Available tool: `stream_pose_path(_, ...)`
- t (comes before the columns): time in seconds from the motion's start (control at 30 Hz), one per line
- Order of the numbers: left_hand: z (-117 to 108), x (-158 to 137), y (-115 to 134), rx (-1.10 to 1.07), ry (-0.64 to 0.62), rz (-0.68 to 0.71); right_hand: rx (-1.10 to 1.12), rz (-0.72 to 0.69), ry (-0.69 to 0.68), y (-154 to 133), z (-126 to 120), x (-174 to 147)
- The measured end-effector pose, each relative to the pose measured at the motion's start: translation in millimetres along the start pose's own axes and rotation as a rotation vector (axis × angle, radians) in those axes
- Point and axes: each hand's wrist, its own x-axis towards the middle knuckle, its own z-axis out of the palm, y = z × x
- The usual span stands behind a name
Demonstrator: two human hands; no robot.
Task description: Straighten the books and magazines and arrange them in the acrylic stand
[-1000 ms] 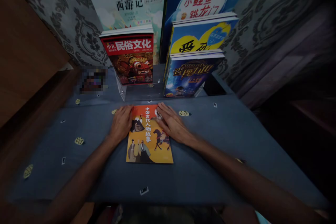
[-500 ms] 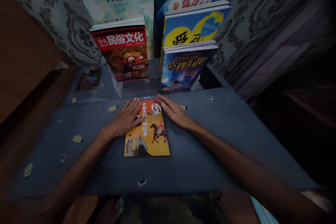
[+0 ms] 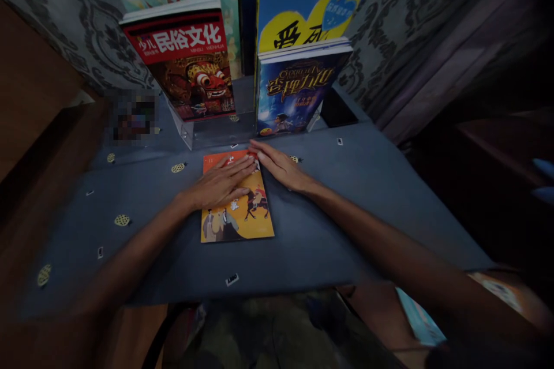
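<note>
A thin orange and yellow book (image 3: 255,225) with figures and a horse on its cover lies flat on the blue cloth-covered table (image 3: 329,230). My left hand (image 3: 223,181) rests flat across the upper part of the cover, fingers stretched toward the right, hiding most of the title. At the book's upper right corner is my right hand (image 3: 279,167), its fingers extended and their tips close to those of the left. Whether the right fingertips press on the cover or just its edge, I cannot tell.
Beyond my hands, a red book (image 3: 190,69) stands in a clear acrylic stand (image 3: 184,135). To its right stand a dark blue book (image 3: 298,92) and a blue-yellow book (image 3: 311,11). A black flat object (image 3: 340,108) lies behind them. Patterned curtain (image 3: 402,11) hangs at the back.
My left hand has slid rightward over the cover, now hiding more of the title. The right hand remains at the upper right corner. The camera view has shifted, moving everything slightly up and left.
</note>
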Motion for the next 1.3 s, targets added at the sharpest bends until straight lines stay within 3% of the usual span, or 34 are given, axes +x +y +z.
stream_pose_path(0.53, 1.4, -27.4, 46.3, -0.167, -0.022, 0.216, -0.083, -0.027, -0.004, 2.1, 3.7, -2.9)
stream_pose_path(0.8, 9.0, -49.2, 74.8, -0.206, -0.028, 0.243, -0.148, -0.031, -0.012, 1.7, 5.1, -4.7)
stream_pose_path(1.07, 13.0, -54.6, 80.2, -0.105, -0.045, 0.242, -0.175, -0.061, -0.001, 2.6, 8.8, -6.5)
stream_pose_path(1.3, 3.7, -58.1, 79.0, -0.247, 0.004, 0.159, -0.258, -0.125, -0.018, 2.1, 10.7, -7.0)
